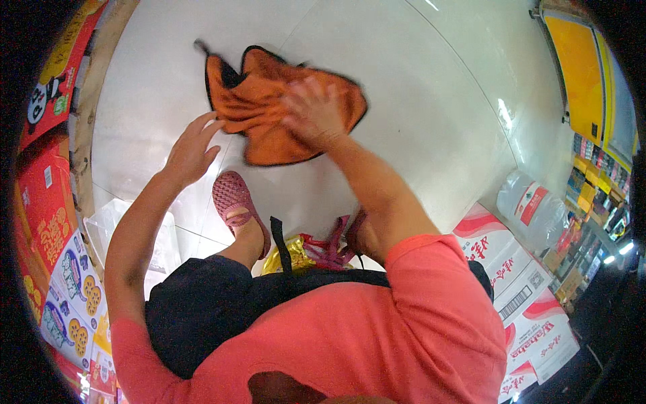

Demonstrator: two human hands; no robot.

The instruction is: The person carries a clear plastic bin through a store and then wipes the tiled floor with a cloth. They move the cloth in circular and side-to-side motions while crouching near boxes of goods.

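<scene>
An orange cloth with black edging [267,106] lies rumpled on the pale tiled floor [429,101]. My right hand [313,111] is spread over its right half, blurred, palm down; whether it presses or only hovers I cannot tell. At the cloth's left edge, my left hand [194,151] has its fingertips at or very near the fabric, fingers apart and nothing held. A small dark loop [201,46] sticks out at the cloth's upper left corner. A pinkish woven shoe [237,202] on my foot stands just below the cloth.
Printed cartons [45,202] line the left side by a wooden edge [86,116]. Stacked white-and-red cartons [497,257] and a large clear plastic bottle [532,204] stand at right. A clear plastic container [176,252] and a shiny gold package [287,255] lie near my legs.
</scene>
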